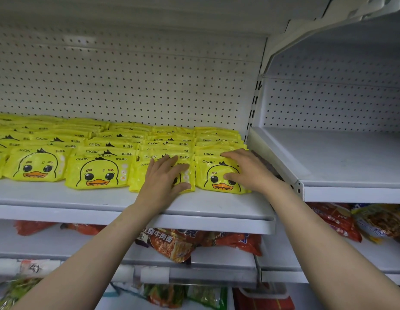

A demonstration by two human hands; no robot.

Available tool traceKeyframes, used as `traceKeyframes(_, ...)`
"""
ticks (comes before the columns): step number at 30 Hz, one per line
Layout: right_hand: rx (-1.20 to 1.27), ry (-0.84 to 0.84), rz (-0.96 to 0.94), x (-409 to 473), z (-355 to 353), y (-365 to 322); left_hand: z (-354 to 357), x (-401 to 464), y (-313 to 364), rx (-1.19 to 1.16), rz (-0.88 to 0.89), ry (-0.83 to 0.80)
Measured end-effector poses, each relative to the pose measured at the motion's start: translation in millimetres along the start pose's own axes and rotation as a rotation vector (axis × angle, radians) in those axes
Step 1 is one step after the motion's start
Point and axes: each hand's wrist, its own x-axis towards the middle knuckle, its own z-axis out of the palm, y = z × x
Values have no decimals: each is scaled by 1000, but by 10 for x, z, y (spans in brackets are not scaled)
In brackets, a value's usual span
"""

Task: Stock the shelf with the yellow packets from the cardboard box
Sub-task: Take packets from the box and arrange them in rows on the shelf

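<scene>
Left hand [164,177] and right hand [248,170] rest flat on front yellow packets [219,175].

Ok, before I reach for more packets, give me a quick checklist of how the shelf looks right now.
1. Left hand free: ok, lies flat on a front packet, holding nothing.
2. Right hand free: ok, fingers rest on the end packet.
3. Front row straight: not ok, the packets at the far left sit further back than the rest.
4. End packet on the shelf: ok, near the right edge but fully supported.
5. Room for more: ok, the front strip of the shelf is bare.
6. Cardboard box within reach: cannot tell, out of view.
</scene>
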Motion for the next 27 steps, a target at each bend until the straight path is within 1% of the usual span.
traceKeyframes(3, -24, -3, -22, -10, 19, 11, 15, 3, -17, 1, -4, -4)
traceKeyframes(8, -197, -12, -33, -2, 19, -53, 11, -1, -19, 3, -8, -4)
traceKeyframes(11, -254, -39, 6, 17, -27, -145, -16, 3, -4, 19, -15, -10)
traceKeyframes(16, -404, -107, 113, 97, -118, -465, -147, 29, 14, 41, -33, -81)
traceKeyframes(19, -461, -152, 115, 256, -188, -842, -431, 34, -105, 81, -62, -111)
traceKeyframes(21, -434, -169, 69, 372, -208, -1198, -712, -22, -285, 104, -103, -87)
traceKeyframes(25, -334, -130, -100, 554, -112, -2079, -1408, -354, -814, 88, -265, -35)
traceKeyframes(27, -283, -103, -184, 600, -19, -2579, -1794, -605, -1100, 124, -334, -17)
